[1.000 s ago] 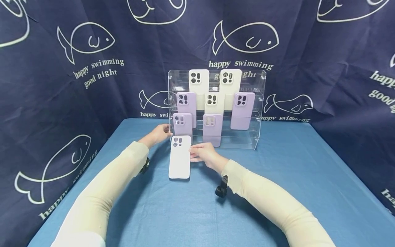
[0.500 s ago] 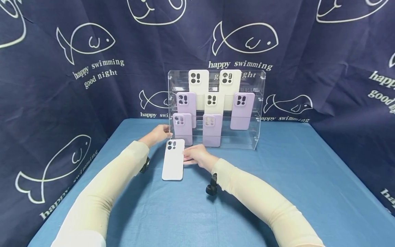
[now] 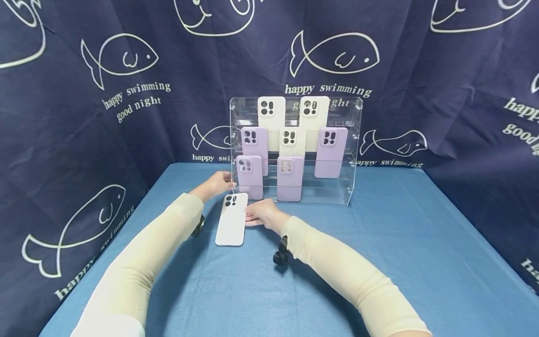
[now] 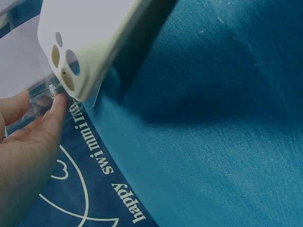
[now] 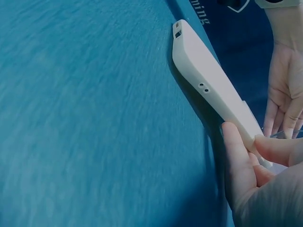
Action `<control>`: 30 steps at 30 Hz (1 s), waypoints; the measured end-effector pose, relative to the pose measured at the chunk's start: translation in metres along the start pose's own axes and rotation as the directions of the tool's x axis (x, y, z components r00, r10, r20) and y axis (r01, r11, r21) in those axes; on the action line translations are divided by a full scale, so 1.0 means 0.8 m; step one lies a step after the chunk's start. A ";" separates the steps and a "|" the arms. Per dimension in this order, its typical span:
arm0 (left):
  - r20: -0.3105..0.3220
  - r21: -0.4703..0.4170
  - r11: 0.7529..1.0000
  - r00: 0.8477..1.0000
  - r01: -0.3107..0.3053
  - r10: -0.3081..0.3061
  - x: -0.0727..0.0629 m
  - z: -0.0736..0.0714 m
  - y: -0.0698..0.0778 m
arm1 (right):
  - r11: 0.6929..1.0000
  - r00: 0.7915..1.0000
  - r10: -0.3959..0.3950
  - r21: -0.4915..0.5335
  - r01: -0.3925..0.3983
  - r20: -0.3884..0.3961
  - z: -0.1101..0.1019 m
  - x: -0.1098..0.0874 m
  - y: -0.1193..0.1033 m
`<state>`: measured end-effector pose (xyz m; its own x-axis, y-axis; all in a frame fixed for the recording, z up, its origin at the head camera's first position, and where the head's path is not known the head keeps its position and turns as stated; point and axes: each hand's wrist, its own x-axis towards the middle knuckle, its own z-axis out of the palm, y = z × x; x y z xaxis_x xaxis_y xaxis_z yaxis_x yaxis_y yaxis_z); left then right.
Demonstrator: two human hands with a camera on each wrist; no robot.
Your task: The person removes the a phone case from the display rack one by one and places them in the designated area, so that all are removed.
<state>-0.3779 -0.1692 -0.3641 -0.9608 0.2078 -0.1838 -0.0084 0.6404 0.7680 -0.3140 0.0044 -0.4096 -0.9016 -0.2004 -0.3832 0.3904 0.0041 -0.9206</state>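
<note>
My right hand [image 3: 265, 215] pinches the right edge of a white phone case [image 3: 231, 221] between thumb and fingers. The case leans with its camera cutouts up, close over the blue cloth and in front of the stand's lower left corner. In the right wrist view, the thumb lies on the back of the case [image 5: 208, 75] and the fingers lie along its side. My left hand [image 3: 217, 183] grips the left side panel of a clear acrylic display stand [image 3: 328, 189]. In the left wrist view, its thumb and fingers [image 4: 57, 113] lie on either side of the clear panel.
The stepped stand holds several phone cases: white ones such as the top left case [image 3: 275, 121] and lilac ones such as the right case [image 3: 331, 154]. Blue cloth [image 3: 379, 234] covers the table. A dark curtain [image 3: 236, 70] with fish drawings hangs behind.
My right hand has moved left and slightly toward me with the white phone case, which now tilts more to one side. The left hand has stayed at the stand.
</note>
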 end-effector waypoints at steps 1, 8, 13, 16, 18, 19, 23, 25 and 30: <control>0.000 0.001 1.000 1.000 -0.001 0.001 0.000 0.000 0.000 | 1.000 1.000 0.003 0.010 -0.003 -0.003 0.002 0.002 0.001; -0.001 -0.011 1.000 1.000 0.009 -0.009 0.000 0.000 -0.001 | 0.999 1.000 0.008 0.040 -0.007 -0.027 0.012 0.009 0.003; 0.005 -0.009 1.000 1.000 0.017 -0.017 0.001 -0.001 -0.003 | 0.999 1.000 0.008 0.039 -0.007 -0.030 0.021 0.012 0.003; 0.006 -0.015 1.000 1.000 0.013 -0.013 0.002 -0.001 -0.004 | 0.999 0.999 0.009 0.042 -0.007 -0.031 0.026 0.014 0.003; 0.008 -0.019 1.000 1.000 0.008 -0.008 0.002 -0.001 -0.004 | 0.999 0.999 0.012 0.041 -0.011 -0.034 0.029 0.014 0.002; 0.007 -0.023 1.000 1.000 0.008 -0.008 0.003 -0.001 -0.004 | 0.999 0.999 0.015 0.038 -0.013 -0.035 0.030 0.014 0.002; 0.005 -0.039 0.999 1.000 0.008 -0.008 0.004 0.000 -0.004 | 1.000 0.999 0.019 0.018 -0.018 -0.044 0.032 0.014 0.001; 0.005 -0.044 0.999 1.000 0.009 -0.009 0.005 0.000 -0.004 | 1.000 0.999 0.023 0.009 -0.022 -0.049 0.032 0.014 0.000; 0.012 -0.026 1.000 1.000 0.008 -0.007 0.004 -0.001 -0.002 | 0.998 0.997 0.048 -0.030 -0.050 -0.059 0.031 0.014 -0.004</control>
<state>-0.3813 -0.1702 -0.3652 -0.9573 0.2117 -0.1968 -0.0232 0.6223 0.7825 -0.3210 -0.0219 -0.4096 -0.8911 -0.1422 -0.4310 0.4295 0.0432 -0.9021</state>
